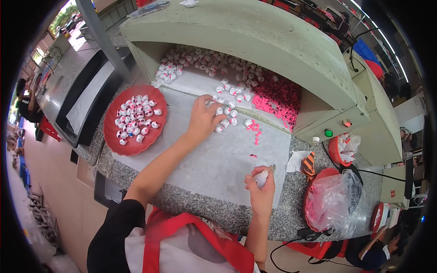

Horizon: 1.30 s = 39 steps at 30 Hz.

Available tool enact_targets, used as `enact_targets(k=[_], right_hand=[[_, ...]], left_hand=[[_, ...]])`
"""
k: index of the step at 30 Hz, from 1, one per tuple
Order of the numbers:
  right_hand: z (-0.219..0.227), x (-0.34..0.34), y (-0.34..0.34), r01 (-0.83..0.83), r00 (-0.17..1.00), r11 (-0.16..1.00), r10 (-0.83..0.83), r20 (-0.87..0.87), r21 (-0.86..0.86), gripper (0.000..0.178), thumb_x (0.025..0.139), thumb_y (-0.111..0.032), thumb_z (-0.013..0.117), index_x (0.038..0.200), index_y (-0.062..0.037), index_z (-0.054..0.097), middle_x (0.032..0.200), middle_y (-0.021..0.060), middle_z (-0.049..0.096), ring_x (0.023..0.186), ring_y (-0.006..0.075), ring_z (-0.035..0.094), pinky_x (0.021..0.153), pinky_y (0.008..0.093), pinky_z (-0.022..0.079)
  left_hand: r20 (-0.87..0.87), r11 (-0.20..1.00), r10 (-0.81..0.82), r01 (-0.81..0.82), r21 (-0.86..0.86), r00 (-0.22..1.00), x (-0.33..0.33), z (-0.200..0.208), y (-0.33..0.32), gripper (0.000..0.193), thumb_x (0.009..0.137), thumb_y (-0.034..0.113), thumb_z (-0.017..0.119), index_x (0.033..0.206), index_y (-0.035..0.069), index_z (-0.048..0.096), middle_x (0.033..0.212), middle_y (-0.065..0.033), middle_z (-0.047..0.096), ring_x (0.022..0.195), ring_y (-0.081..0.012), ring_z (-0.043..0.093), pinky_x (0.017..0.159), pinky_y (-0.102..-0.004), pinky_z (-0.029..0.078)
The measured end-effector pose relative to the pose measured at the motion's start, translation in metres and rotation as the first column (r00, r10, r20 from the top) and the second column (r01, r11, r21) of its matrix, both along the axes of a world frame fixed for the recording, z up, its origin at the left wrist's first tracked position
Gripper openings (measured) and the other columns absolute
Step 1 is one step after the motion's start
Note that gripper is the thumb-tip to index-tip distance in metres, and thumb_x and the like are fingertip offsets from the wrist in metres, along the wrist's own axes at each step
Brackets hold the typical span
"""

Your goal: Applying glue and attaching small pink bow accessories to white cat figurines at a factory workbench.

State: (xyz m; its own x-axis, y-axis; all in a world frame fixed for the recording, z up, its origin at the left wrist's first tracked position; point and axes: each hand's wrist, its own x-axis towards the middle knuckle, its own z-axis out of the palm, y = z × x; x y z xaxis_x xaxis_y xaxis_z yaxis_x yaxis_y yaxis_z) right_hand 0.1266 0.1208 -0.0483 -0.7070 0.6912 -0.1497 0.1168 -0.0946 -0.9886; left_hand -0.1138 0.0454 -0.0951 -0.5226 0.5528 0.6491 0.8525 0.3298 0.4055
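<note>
My left hand (202,120) reaches over a loose group of small white figure heads (229,111) with pink bits, at the front of the machine opening. Its thumb and fingers are apart and curve around the nearest ones; whether any is touched is hard to tell. Lower right, my right hand (261,187) is closed around a small white bottle (261,178) whose thin tip points up and away. A short scatter of tiny pink pieces (257,132) lies on the white sheet (205,159) between the hands, with one single pink piece (253,156) nearer the right hand.
Left of my arm, a red scalloped dish (111,132) holds several finished-looking heads. Many more heads (205,59) and a pink heap (277,98) fill the pale green machine's (255,27) opening. At right are a plastic bag (334,202) over a red dish and an orange-black striped item (308,164).
</note>
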Motion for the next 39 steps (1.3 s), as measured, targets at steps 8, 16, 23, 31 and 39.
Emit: enact_targets(k=[8,16,23,31,39], right_hand=[[0.028,-0.015,0.0,-0.022,0.956,0.998,0.04,-0.292,0.064,0.036,0.073,0.008,0.055,0.104,-0.0025,0.04,0.084,0.0074,0.051,0.074,0.0143,0.054,0.059,0.0253,0.047],[0.055,-0.001,-0.011,0.211,0.936,0.977,-0.191,-0.296,0.036,0.031,0.071,-0.013,0.057,0.098,0.0015,0.048,0.082,0.0088,0.05,0.066,0.0137,0.051,0.055,0.0235,0.042],[0.073,0.009,-0.035,0.258,0.951,0.837,-0.132,-0.279,0.483,0.032,0.071,-0.02,0.059,0.092,0.0022,0.052,0.087,0.0084,0.052,0.074,0.0144,0.05,0.067,0.0249,0.041],[0.071,0.003,-0.031,0.188,0.945,0.708,0.06,-0.322,0.681,0.028,0.067,-0.011,0.063,0.089,0.0026,0.053,0.073,0.0134,0.061,0.056,0.0199,0.059,0.051,0.0259,0.046],[0.069,0.0,-0.03,0.167,0.953,0.684,0.072,-0.294,0.71,0.026,0.068,-0.009,0.062,0.089,0.003,0.053,0.073,0.0132,0.061,0.054,0.0187,0.059,0.049,0.0259,0.046]], left_hand=[[0.448,0.665,-0.664,-0.2,0.719,-0.598,0.086,0.072,-0.033,0.043,0.082,0.004,0.053,0.122,0.0,0.041,0.11,-0.0137,0.053,0.098,-0.0233,0.055,0.081,-0.0268,0.047],[0.191,0.559,-0.694,-0.353,0.75,-0.694,0.087,0.059,-0.042,0.04,0.082,0.003,0.052,0.121,0.001,0.041,0.109,-0.0193,0.053,0.097,-0.03,0.056,0.082,-0.0287,0.049],[0.698,0.708,-0.705,0.065,0.703,0.127,0.107,0.085,-0.044,0.033,0.07,-0.012,0.059,0.099,-0.002,0.049,0.098,-0.0133,0.051,0.091,-0.0236,0.058,0.078,-0.03,0.052],[0.656,0.701,-0.695,0.075,0.709,0.293,0.112,0.088,-0.047,0.03,0.07,-0.014,0.059,0.096,-0.003,0.048,0.098,-0.0102,0.048,0.093,-0.0196,0.056,0.08,-0.0287,0.051],[0.645,0.695,-0.701,0.087,0.714,0.305,0.113,0.089,-0.047,0.029,0.07,-0.015,0.058,0.094,-0.003,0.048,0.097,-0.0102,0.047,0.093,-0.019,0.055,0.08,-0.0292,0.051]])
